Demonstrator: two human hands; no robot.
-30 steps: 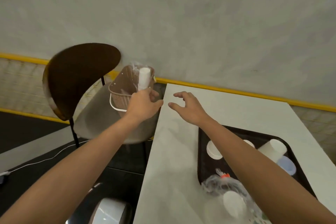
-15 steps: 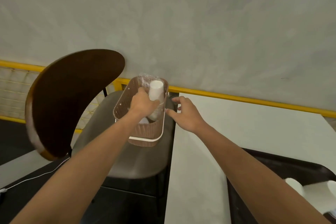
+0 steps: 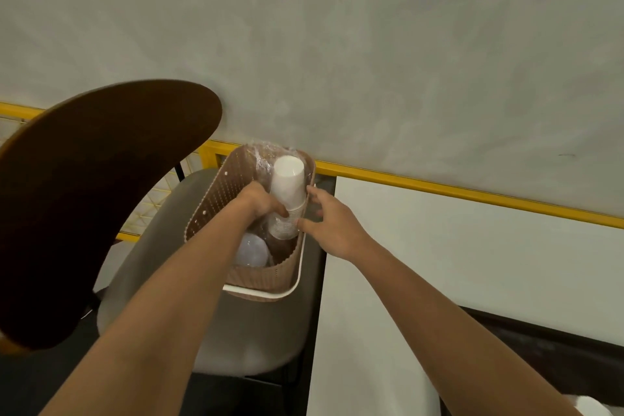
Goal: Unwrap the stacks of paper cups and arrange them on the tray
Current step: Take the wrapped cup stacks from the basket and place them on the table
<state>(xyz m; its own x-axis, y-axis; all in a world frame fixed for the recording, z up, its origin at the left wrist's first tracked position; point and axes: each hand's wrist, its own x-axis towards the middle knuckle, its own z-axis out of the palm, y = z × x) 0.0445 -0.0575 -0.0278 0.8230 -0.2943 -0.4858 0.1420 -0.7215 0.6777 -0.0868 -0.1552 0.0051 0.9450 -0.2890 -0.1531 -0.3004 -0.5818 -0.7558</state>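
On the chair [image 3: 162,246], the basket [image 3: 266,284] holds the wrapped stack of paper cups [image 3: 287,186], standing. The left hand [image 3: 260,204] still grips it, fingers curled; the right hand [image 3: 332,224], earlier apart, now curls its fingers against the other side.

- The light is soft, even and rather dim; the grey plaster wall [image 3: 371,44] shows only faint mottled shading and no hard shadow.
- The dark brown curved wooden chair back [image 3: 84,196] is almost black, with little detail.
- The white stack of paper cups [image 3: 287,192] is the brightest thing; the clear plastic wrap [image 3: 261,159] beside it carries small glints.
- The wide lens makes the yellow metal rail [image 3: 472,194] slant and stretches the lower edge.
- The whole picture is slightly soft.
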